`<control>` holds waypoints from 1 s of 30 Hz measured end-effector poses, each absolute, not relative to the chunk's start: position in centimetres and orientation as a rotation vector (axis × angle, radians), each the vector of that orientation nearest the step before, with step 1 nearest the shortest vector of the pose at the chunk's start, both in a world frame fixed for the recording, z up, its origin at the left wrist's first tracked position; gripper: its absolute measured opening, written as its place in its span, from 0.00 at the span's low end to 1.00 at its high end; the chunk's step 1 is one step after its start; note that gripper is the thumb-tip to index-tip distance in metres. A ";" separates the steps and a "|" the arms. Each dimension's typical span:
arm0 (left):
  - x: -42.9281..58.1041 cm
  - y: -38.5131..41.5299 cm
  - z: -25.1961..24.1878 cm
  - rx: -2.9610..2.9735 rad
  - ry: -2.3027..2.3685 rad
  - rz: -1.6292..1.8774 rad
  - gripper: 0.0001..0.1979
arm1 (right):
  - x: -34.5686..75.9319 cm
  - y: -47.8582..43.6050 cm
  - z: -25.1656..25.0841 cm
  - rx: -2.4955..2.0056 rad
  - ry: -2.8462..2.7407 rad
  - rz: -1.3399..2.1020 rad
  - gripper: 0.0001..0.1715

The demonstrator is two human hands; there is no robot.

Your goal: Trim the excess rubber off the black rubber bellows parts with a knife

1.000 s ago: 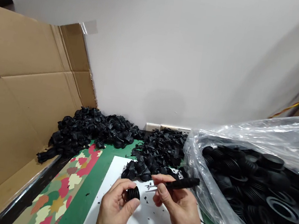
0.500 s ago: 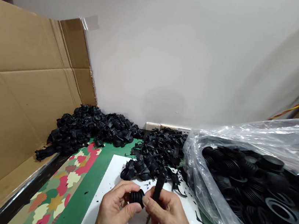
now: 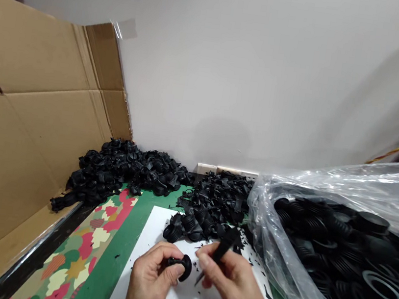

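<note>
Between thumb and fingers, my left hand (image 3: pixel 152 277) pinches a small black ribbed rubber bellows (image 3: pixel 186 268), its round flanged end turned to the right. My right hand (image 3: pixel 230 282) is closed around a slim black tool (image 3: pixel 226 245) with a pointed tip, possibly tweezers. The tip points down toward the white sheet (image 3: pixel 145 241), just right of the bellows and apart from it. Black scraps are scattered on the sheet under both hands. Several ribbed bellows (image 3: pixel 188 226) lie on its far edge.
A heap of black rubber parts (image 3: pixel 122 168) sits at the back left, beside a cardboard sheet (image 3: pixel 38 82). Black trimmings (image 3: pixel 221 192) are piled at the back centre. At right, a clear plastic bag (image 3: pixel 265 238) holds many ribbed parts. A green mat (image 3: pixel 104 260) covers the table.
My right hand and the tool have moved right, away from the bellows. In my left hand the bellows has turned, so its flanged end now shows.
</note>
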State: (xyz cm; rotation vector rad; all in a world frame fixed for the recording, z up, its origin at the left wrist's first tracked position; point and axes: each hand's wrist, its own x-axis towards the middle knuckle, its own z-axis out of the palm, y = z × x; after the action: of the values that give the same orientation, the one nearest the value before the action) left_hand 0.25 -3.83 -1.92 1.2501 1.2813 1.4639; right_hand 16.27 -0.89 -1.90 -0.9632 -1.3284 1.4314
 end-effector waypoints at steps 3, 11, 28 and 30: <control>0.0 -3.9 -2.2 1.298 1.304 1.447 0.05 | 17.4 -0.8 -1.1 -0.852 -1.228 1.284 0.18; 0.2 -3.9 -2.1 1.326 1.319 1.461 0.04 | 16.2 -1.4 -2.5 -0.812 -1.338 1.170 0.15; 0.3 -3.9 -2.6 1.362 1.319 1.426 0.04 | 15.1 -2.3 -1.7 -0.759 -1.507 0.832 0.11; 0.5 -4.0 -2.6 1.376 1.318 1.403 0.04 | 15.3 -2.2 -1.8 -0.742 -1.588 0.747 0.10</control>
State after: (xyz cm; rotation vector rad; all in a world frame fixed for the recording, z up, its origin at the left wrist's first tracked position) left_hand 0.49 -3.97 -2.61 1.3762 1.3178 1.4034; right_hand 15.32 -2.20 -1.81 -0.7422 -1.5885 0.7468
